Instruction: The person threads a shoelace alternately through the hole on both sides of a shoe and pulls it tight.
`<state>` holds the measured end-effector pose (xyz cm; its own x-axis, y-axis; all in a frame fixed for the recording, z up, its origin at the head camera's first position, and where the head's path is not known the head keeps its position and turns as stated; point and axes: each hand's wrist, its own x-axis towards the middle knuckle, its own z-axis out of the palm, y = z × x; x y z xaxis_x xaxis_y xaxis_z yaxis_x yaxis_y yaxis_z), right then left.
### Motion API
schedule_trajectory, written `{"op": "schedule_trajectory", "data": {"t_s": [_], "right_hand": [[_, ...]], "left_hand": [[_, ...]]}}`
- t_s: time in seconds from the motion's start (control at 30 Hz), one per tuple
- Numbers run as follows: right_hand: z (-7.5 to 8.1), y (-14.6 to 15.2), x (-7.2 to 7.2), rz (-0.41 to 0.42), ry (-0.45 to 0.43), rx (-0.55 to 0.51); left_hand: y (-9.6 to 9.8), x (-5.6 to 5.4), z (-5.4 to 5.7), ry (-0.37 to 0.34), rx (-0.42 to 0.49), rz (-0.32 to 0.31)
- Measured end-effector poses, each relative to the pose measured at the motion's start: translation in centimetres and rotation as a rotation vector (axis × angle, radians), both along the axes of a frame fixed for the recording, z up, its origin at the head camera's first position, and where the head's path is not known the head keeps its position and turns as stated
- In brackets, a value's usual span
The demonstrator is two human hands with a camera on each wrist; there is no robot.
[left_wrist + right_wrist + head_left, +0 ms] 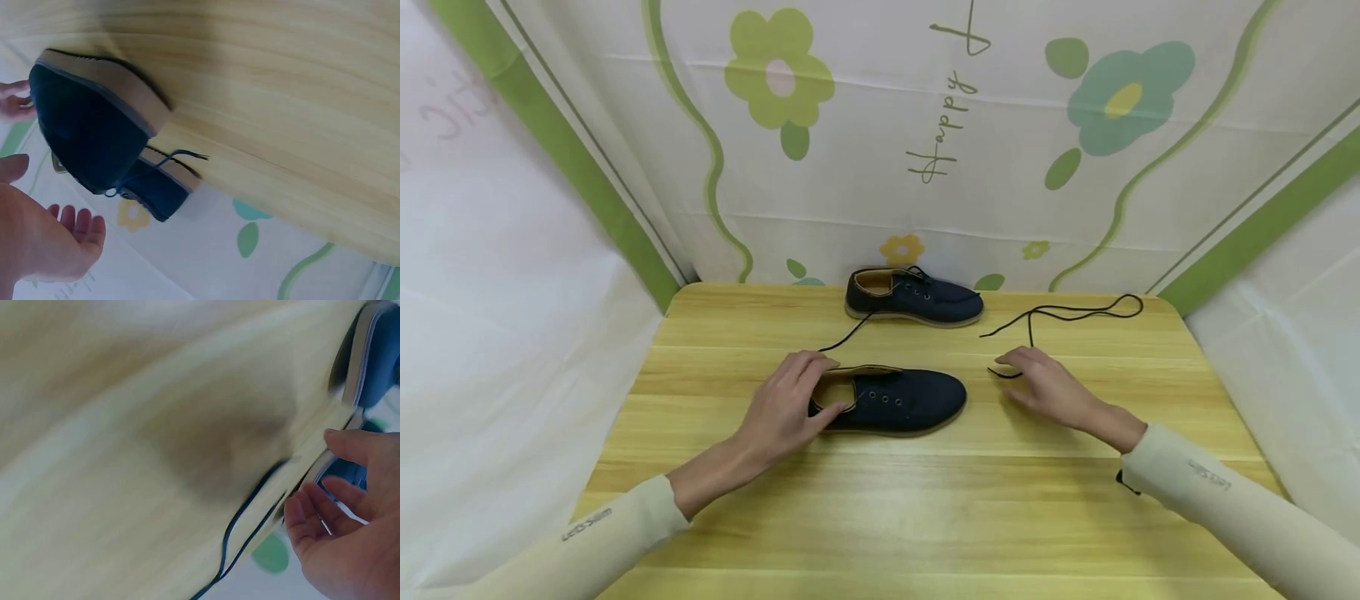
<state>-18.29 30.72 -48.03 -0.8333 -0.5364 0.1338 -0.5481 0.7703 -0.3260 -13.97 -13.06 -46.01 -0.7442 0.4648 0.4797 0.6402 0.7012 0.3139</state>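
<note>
A navy shoe with bare eyelets lies on the wooden table, toe pointing right. My left hand is at its heel, thumb and fingers spread about the opening; the left wrist view shows the left hand with relaxed fingers beside the shoe's heel. To the right of the toe, my right hand hovers low with loosely bent fingers over a loose dark shoelace. In the right wrist view nothing sits between the right hand's thumb and fingers, and the lace lies on the table.
Behind, a second navy shoe stands close to the back curtain, a lace end trailing from it towards my left hand. White, green-edged fabric walls enclose the wooden table at the back and both sides.
</note>
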Motion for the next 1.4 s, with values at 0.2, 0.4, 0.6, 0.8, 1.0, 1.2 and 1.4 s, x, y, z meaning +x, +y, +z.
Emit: {"op": "schedule_trajectory", "data": {"t_s": [0.2, 0.4, 0.6, 0.8, 1.0, 1.2, 1.4], "right_hand": [[-0.3, 1.6, -1.3, -0.005, -0.012, 0.030], [-0.8, 1.5, -2.2, -0.014, -0.060, 0.019], [-1.3, 0.7, -2.5, -0.019, -0.081, 0.005], [-1.6, 0.3, -2.6, -0.038, -0.093, -0.009], [-2.0, 0.0, -2.4, -0.042, -0.096, -0.027], [-2.0, -0.5, -2.0, -0.038, -0.087, -0.036], [-1.0, -1.3, -1.3, -0.020, -0.096, -0.078]], "left_hand": [[1.2, 0.0, 0.0, -0.016, 0.013, -0.035], [2.7, -0.1, -0.2, -0.102, 0.028, -0.066], [3.9, -0.2, -0.6, -0.247, 0.037, -0.051], [4.7, -0.8, -0.5, -0.320, 0.090, -0.053], [5.5, -1.4, -0.3, -0.396, 0.087, -0.046], [6.1, -2.2, -0.6, -0.481, 0.090, -0.064], [6.4, -2.9, -0.7, -0.564, 0.104, -0.086]]}}
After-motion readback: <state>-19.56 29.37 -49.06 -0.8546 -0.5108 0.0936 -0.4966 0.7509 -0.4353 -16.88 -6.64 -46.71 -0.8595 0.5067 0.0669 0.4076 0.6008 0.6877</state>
